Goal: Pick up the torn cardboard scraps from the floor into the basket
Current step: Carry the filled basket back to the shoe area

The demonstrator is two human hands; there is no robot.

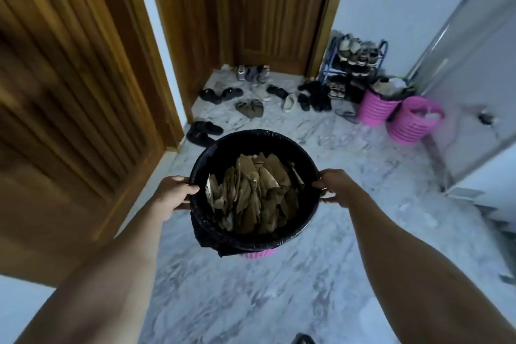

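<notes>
Head view, both hands' grip holding basket rim, cardboard scraps inside, fingertips hidden.

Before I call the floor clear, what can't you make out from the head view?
- Floor under the basket and both forearms: hidden.
- Basket depth below the cardboard scraps: covered.
- Left hand and right hand fingers: hidden behind the rim.
- Floor near the shoe rack: too small, cluttered.

Grey-veined marble floor, scattered shoes, shoe rack and two pink baskets at far end
</notes>
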